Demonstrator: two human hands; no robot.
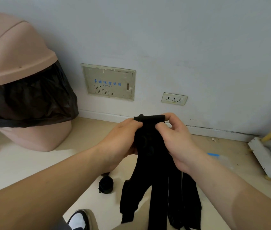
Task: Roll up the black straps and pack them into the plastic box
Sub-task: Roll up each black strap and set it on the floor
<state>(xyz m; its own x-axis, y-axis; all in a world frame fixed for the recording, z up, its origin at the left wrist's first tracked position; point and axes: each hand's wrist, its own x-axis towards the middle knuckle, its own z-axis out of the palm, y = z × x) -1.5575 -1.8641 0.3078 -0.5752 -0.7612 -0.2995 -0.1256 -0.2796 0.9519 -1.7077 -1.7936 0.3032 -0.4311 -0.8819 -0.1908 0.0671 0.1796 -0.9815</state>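
A bundle of black straps (158,193) hangs in front of me, its loose ends dangling toward the floor. The top end is curled into a small tight roll (149,118). My left hand (123,138) pinches the left end of that roll and my right hand (176,138) pinches the right end, thumbs on the near side. A finished rolled black strap (105,185) lies on the floor below my left wrist. No plastic box shows in this view.
A pink lidded bin (15,63) with a black liner stands at the left. The wall ahead carries a beige panel (109,82) and a socket (174,99). A white dustpan (267,160) sits at the right. My shoe (80,219) is at the bottom.
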